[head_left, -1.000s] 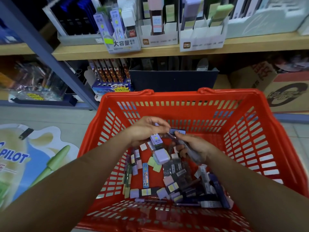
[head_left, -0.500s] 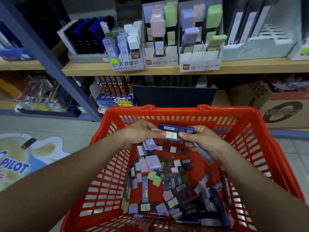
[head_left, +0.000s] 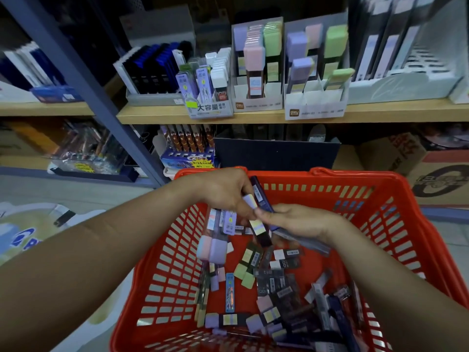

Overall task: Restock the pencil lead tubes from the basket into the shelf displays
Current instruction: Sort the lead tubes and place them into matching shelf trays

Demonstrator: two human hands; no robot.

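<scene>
A red plastic basket [head_left: 396, 224] sits on the floor before the shelf, with several loose pencil lead tubes [head_left: 269, 283] scattered on its bottom. My left hand [head_left: 223, 191] grips a bunch of tubes, several hanging below its fingers, among them a dark one with a lilac cap [head_left: 256, 219]. My right hand [head_left: 302, 222] pinches that dark tube at its middle and also holds a long dark blue tube [head_left: 302, 237] under its palm. Both hands meet above the basket's far half. White display boxes [head_left: 314, 107] with pastel-capped tubes stand on the wooden shelf [head_left: 152, 114] above.
A grey metal upright [head_left: 83, 80] slants down at the left. A dark box [head_left: 276, 153] and a cardboard carton [head_left: 431, 171] stand on the lower level behind the basket. A printed floor sticker [head_left: 22, 237] lies at the left.
My view has tilted up, so more of the shelf shows. Both hands rose from the basket's bottom with tubes; the dark tube held level between them now hangs slanted.
</scene>
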